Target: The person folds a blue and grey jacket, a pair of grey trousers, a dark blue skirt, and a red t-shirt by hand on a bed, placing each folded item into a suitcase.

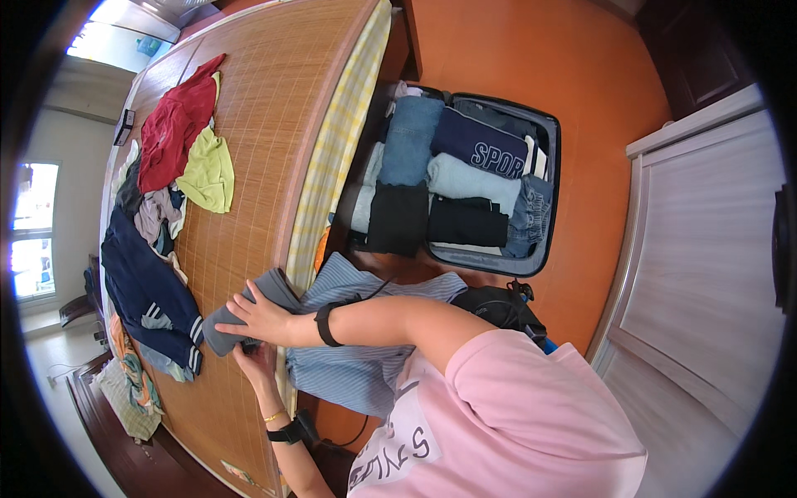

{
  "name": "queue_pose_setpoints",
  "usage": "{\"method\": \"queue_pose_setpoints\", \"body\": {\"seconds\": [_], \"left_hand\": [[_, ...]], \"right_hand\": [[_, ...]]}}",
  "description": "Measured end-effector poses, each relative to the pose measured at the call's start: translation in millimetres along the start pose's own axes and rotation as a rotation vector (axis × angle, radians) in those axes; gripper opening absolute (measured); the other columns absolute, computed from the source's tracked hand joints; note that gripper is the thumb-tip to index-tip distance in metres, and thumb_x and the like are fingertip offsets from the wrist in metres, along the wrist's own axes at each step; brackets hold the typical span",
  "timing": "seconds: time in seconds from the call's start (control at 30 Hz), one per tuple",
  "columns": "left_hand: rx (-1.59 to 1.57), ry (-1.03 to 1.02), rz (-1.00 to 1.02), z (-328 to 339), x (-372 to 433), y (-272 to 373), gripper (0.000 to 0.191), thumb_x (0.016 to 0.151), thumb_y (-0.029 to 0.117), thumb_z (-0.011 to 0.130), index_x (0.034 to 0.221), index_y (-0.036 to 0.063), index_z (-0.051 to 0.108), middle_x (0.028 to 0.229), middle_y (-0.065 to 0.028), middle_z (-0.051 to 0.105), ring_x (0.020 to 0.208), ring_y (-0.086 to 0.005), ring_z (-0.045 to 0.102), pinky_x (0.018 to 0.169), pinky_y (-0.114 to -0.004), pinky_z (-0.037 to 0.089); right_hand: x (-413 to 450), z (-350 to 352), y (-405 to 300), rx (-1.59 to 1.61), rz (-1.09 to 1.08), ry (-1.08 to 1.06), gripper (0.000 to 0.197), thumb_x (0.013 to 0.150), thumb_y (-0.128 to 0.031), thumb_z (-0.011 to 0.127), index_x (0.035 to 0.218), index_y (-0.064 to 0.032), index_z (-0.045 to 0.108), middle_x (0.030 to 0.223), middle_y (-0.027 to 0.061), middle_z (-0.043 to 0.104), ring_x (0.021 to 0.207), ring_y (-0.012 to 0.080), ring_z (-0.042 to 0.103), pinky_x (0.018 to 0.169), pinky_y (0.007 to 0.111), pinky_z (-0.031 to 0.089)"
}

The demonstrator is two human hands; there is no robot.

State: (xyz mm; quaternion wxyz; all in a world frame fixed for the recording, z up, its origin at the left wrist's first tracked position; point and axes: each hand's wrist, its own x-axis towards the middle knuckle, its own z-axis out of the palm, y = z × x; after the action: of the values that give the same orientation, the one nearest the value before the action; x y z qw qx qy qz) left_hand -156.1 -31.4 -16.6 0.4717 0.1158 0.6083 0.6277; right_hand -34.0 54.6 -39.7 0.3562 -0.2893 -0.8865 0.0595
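A folded grey garment [276, 289] is at the near edge of the bed, over its woven mat [249, 187]. My right hand [264, 319] rests across the top of the bundle with fingers spread. From below, my left hand [255, 364] grips its lower side, and its fingertips are partly hidden by the cloth. Beyond the bundle lies a navy jacket [146, 274] with white-striped cuffs. To the right on the floor, an open suitcase [556, 162] is packed with folded clothes, including blue denim [411, 140], a black garment [398, 218] and a light blue one [473, 177].
A red garment [177, 124] and a lime-green one [208, 171] lie loosely farther along the bed. A yellow checked sheet [348, 112] hangs down its side. Beside me is a black bag [492, 305]; a pale wooden cabinet [697, 249] stands at right.
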Motion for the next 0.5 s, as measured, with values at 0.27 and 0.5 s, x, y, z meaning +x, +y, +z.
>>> {"method": "queue_pose_setpoints", "body": {"seconds": [0.27, 0.5], "left_hand": [[0.160, -0.403, 0.296, 117, -35, -3, 0.046, 0.096, 0.024, 0.050, 0.135, 0.0060, 0.036, 0.122, -0.0114, 0.051, 0.116, -0.0233, 0.053, 0.104, -0.039, 0.041], [1.342, -0.814, 0.811, 250, -40, -28, 0.059, 0.085, 0.010, 0.062, 0.139, 0.0050, 0.038, 0.152, -0.0213, 0.025, 0.141, -0.0384, 0.022, 0.113, -0.048, 0.022]], "right_hand": [[-5, -91, 114, 0.507, 0.359, -0.041, 0.098, 0.065, -0.020, 0.073, 0.149, -0.0151, 0.023, 0.108, 0.0185, 0.053, 0.101, 0.0347, 0.052, 0.087, 0.046, 0.039], [-125, -182, 268, 0.311, 0.518, 0.108, 0.093, 0.061, -0.020, 0.072, 0.145, -0.0120, 0.033, 0.114, 0.0194, 0.059, 0.103, 0.0382, 0.056, 0.090, 0.046, 0.045]]}}
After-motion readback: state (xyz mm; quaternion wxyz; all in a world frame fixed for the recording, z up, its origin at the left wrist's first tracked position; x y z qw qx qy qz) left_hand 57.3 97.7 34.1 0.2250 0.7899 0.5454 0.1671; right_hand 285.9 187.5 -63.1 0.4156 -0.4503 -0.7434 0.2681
